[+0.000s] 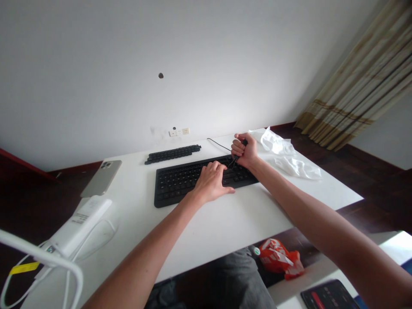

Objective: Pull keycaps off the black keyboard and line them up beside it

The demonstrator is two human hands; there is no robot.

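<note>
A black keyboard (175, 184) lies on the white table, with my left hand (212, 180) resting over its middle. The fingers of that hand press on the keys, and its thumb stretches out along the front edge. My right hand (246, 152) is closed in a fist round the dark handle of a wire keycap puller (234, 160). Its thin metal wires reach down to the keys beside my left fingertips; whether they hook a key is too small to tell. Behind the keyboard, black keycaps (174, 153) stand in close rows.
A phone (102, 177) and a white power strip (79, 223) with cables lie at the left edge. Crumpled clear plastic (280, 146) lies at the back right. A thin black cable (219, 144) runs behind the keyboard. Below the table is an orange bag (278, 257).
</note>
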